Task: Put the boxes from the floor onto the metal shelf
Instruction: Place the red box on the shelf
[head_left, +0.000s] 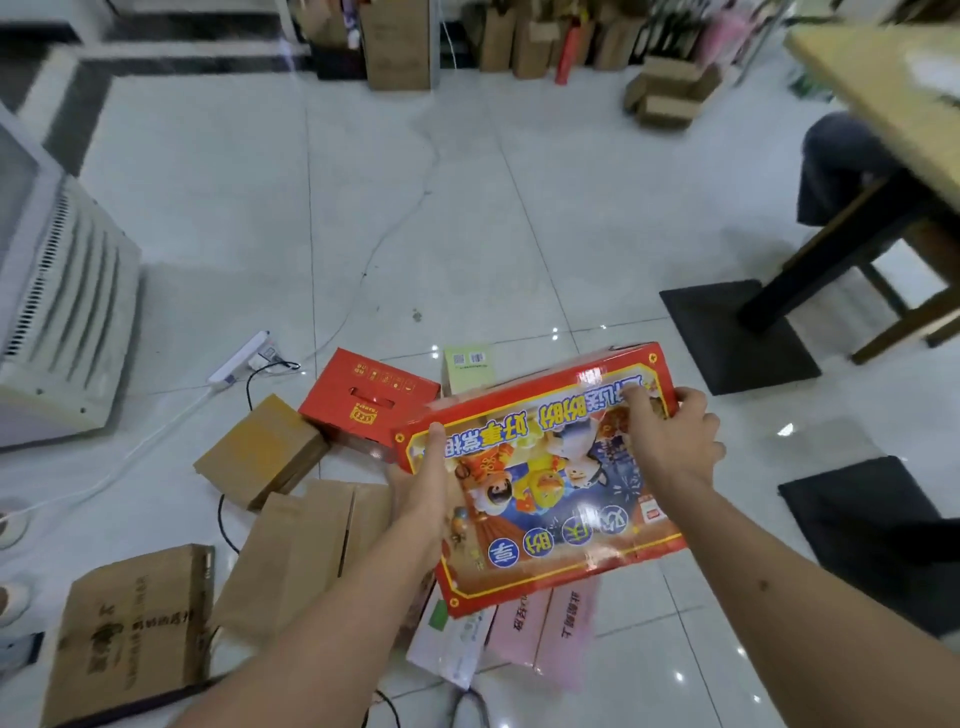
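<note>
I hold a large red box with cartoon print (540, 483) up off the floor with both hands. My left hand (423, 499) grips its left edge, thumb on the printed face. My right hand (670, 436) grips its far right corner with curled fingers. On the floor lie a smaller red box (363, 402), a pale green box (467, 364), several brown cardboard boxes (260, 449) (296, 561) (130, 634), a pink box (561, 629) and a white box (447, 644). No metal shelf is in view.
A white cabinet with vents (57, 312) stands at left, with a power strip (241, 358) and cables on the tiles. A wooden table (883, 104) on a black base (737, 338) stands at right, a person seated under it. More cardboard boxes (397, 44) line the far wall.
</note>
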